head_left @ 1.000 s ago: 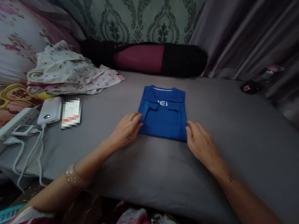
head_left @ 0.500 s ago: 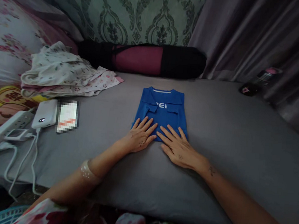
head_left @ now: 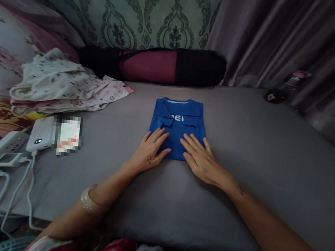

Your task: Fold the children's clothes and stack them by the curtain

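Observation:
A blue shirt point(head_left: 175, 140) with white lettering lies folded into a neat rectangle, its collar toward the far side. My left hand point(head_left: 150, 151) rests on its near left edge, fingers stretched out and palm down. On the near right edge lies my right hand point(head_left: 200, 160), also flat with fingers spread. Both hands touch the fabric without gripping it. Parts of the shirt's sides are hidden beneath the fingers.
The shirt lies on a grey sheet point(head_left: 237, 140). Crumpled patterned clothes point(head_left: 56, 79) are heaped at left, near a white power bank point(head_left: 40, 133), a blurred-out phone point(head_left: 68, 135) and a power strip point(head_left: 1, 149) with cables. A black-and-maroon roll point(head_left: 149, 65) lies along the wall; a bottle point(head_left: 286, 87) stands right.
My hands have moved apart, outward to the shirt's two sides, baring more of its near middle. The view has shifted slightly, while the shirt stays folded.

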Action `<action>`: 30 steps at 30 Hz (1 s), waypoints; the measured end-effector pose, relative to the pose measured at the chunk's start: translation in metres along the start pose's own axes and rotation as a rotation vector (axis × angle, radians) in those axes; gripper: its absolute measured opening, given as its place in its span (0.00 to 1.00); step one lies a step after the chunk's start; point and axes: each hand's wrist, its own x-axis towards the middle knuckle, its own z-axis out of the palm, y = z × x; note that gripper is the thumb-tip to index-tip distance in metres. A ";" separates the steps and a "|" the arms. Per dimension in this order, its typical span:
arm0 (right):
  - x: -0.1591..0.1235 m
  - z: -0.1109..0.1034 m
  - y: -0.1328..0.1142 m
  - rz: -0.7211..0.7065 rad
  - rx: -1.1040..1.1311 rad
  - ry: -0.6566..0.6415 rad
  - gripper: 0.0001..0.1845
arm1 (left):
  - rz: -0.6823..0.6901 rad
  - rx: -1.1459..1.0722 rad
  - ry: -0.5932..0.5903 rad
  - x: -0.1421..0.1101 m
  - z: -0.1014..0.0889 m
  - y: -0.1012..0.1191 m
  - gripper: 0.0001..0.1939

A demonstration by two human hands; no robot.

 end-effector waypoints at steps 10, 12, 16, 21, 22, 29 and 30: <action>0.009 0.027 0.021 0.212 -0.136 0.138 0.35 | -0.070 0.140 -0.019 0.001 0.017 -0.014 0.37; 0.009 0.027 0.020 0.215 -0.139 0.136 0.35 | -0.081 0.141 -0.034 0.001 0.017 -0.013 0.37; 0.010 0.023 0.019 0.230 -0.118 0.115 0.35 | -0.091 0.115 -0.069 0.002 0.012 -0.011 0.38; 0.012 0.018 0.026 0.271 -0.067 0.116 0.36 | -0.178 0.097 -0.003 0.005 0.007 -0.015 0.36; 0.012 0.018 0.028 0.284 -0.073 0.134 0.36 | -0.193 0.105 0.016 0.006 0.007 -0.017 0.35; 0.014 0.024 0.034 0.286 -0.123 0.152 0.36 | -0.189 0.126 -0.045 0.008 0.013 -0.026 0.35; 0.014 0.024 0.034 0.288 -0.125 0.153 0.36 | -0.190 0.129 -0.046 0.008 0.014 -0.027 0.35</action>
